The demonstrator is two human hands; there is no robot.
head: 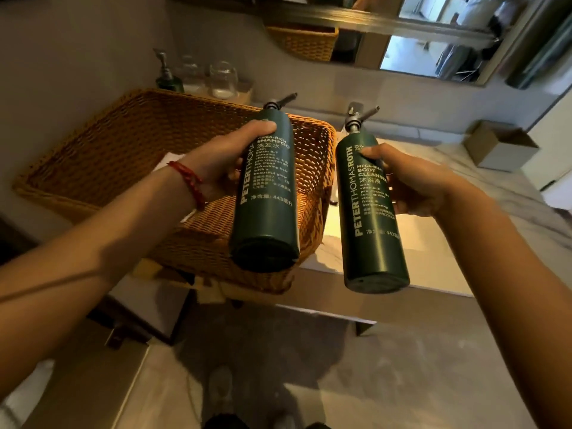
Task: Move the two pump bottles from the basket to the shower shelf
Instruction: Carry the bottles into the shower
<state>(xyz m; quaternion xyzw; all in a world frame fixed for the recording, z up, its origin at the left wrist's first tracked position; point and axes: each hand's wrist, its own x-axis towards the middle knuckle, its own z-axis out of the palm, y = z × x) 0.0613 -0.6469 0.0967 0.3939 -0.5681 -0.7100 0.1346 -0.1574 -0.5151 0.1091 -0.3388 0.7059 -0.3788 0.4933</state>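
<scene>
- The left hand (216,162) has its grip closed around the upper half of the shampoo bottle (266,193), thumb on the label side near the shoulder.
- The right hand (414,184) has its grip closed around the body cleanser bottle (368,212), thumb pressed on the label just below the neck.
- Both dark green bottles are lifted clear of the basket (123,144), tilted with their pump heads pointing away and their bases toward the camera.
- The shampoo bottle hangs over the basket's near right corner; the body cleanser bottle is just beside the basket's right wall, above the pale marble surface (483,187).
- A red cord bracelet (190,184) sits on the left wrist.
- A white folded item (168,161) lies in the basket, partly hidden behind the left wrist.
- Behind the basket stand another pump bottle (167,75) and two clear glasses (223,78).
- A small open box (501,147) rests on the surface well to the right.
- A mirror (433,41) on the wall reflects a wicker basket.
- The shower shelf is not in view.
</scene>
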